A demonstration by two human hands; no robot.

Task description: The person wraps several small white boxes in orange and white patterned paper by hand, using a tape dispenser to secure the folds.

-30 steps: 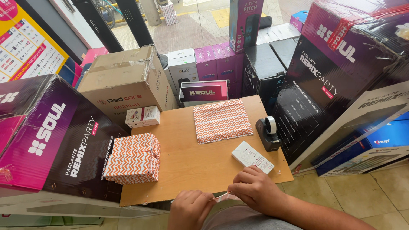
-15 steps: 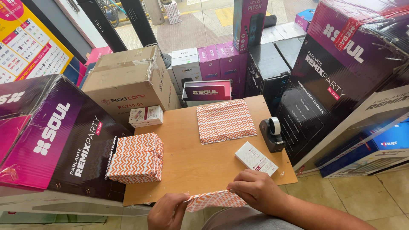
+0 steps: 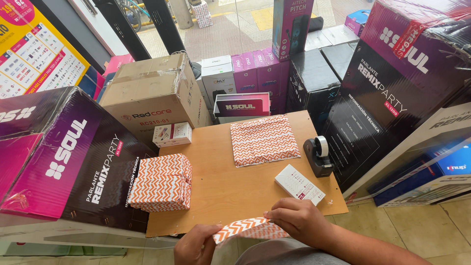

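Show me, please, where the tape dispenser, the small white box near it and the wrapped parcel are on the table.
Tape dispenser (image 3: 318,156), head view, on its dark body beneath the roll.
Small white box (image 3: 299,184), head view, middle of its top face.
Wrapped parcel (image 3: 162,182), head view, middle of its orange zigzag paper.

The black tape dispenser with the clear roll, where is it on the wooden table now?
In the head view, the black tape dispenser stands at the right edge of the wooden table, between the flat orange zigzag-patterned sheet and the small white box.

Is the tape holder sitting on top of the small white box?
No, the tape holder stands on the wooden table just beyond the small white box, not on top of it.
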